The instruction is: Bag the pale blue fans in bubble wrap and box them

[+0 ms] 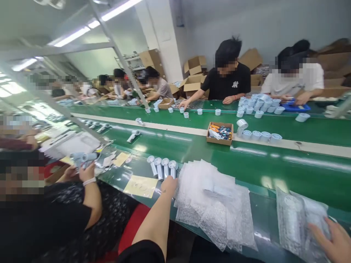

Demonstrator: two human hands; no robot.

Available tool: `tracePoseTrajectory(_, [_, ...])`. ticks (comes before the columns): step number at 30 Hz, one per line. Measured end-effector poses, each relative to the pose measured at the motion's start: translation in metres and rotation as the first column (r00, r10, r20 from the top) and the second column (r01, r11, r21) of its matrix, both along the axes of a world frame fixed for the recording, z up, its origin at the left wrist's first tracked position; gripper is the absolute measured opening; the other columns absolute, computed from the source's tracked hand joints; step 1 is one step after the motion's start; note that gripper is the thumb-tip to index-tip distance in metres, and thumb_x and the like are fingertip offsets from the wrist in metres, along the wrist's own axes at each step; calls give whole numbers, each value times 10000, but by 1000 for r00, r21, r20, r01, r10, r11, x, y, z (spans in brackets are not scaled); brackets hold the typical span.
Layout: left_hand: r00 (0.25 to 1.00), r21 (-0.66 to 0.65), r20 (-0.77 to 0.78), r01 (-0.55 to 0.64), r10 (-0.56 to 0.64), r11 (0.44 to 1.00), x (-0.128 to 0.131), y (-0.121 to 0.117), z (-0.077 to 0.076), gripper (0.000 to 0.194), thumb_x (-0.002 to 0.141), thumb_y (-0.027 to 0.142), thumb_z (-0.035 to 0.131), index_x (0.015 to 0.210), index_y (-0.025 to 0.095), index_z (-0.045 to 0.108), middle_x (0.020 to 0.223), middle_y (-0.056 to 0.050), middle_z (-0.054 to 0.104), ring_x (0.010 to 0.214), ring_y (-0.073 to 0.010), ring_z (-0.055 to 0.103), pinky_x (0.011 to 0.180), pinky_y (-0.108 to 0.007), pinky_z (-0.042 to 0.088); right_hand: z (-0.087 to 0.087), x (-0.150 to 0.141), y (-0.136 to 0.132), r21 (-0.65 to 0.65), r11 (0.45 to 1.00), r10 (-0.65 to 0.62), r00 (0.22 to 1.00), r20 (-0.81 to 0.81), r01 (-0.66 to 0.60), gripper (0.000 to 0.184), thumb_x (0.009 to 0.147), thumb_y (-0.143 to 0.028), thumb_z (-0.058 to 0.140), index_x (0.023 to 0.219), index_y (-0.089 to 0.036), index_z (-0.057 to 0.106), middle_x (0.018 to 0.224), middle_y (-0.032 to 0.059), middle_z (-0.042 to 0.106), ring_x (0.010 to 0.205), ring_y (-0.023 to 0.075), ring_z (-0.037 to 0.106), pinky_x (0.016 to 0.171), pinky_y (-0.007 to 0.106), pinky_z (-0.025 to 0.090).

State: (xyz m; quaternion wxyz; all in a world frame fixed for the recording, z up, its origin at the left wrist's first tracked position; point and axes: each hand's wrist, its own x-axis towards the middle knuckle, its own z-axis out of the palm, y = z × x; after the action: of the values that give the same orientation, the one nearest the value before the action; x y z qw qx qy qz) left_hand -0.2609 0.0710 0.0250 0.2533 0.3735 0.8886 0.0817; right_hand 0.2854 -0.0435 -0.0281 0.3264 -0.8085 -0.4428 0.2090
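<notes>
My left hand (169, 185) reaches to a row of several pale blue, hair-dryer-shaped devices (158, 167) lying on the near table. Its fingers close around the handle of the rightmost device (173, 167); the fingertips are partly hidden. At the lower right, my right hand (333, 237) has its thumb and fingers around a clear bubble-wrap bag (315, 210) with a pale device inside. Beside that lies another bagged device (292, 219). Between my hands spreads a pile of bubble-wrap bags (208, 204), overhanging the table's near edge.
A yellow sheet (140, 186) lies left of my left hand. Beyond runs a green conveyor belt (175, 140); a cardboard box (219, 139) of small parts stands by its divider. At left, a co-worker's hands (82, 171) hold similar devices. Other people work across the belt near round parts (257, 104).
</notes>
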Motion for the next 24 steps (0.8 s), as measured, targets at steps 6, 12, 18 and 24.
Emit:
tracePoseTrajectory(6, [985,10,83,151,-151,989,-2,8,-1,360,789,468,511,609,161,567,746,-143,667,819,-304,641,657,-329,444,72,-135,-2,-106,957,-281,768,-575,270,440,572,-474,679,899,-196,583,786,68,653,736,265,627,706,411,515])
tracePoseTrajectory(12, [515,223,788,272,-337,936,129,-59,13,522,734,685,500,700,168,565,526,26,502,450,-110,444,449,-222,332,80,-237,25,-156,986,-157,-7,-988,-51,413,712,-448,735,988,-167,610,1052,111,684,948,250,656,818,384,538])
tracePoseTrajectory(18, [129,326,427,901,-895,285,204,-99,-14,330,708,354,683,962,155,616,995,-108,645,943,-257,583,830,-356,449,89,-165,0,-232,922,-302,202,-932,309,243,733,-288,757,878,-165,605,730,26,673,732,185,666,681,291,582])
tracePoseTrajectory(24, [210,156,347,948,-914,277,217,-81,-27,132,759,130,529,727,134,656,855,-134,663,885,-272,604,798,-357,434,117,-104,-67,-303,948,-317,223,-922,96,337,686,-238,807,951,-168,613,783,37,661,714,168,641,649,284,584])
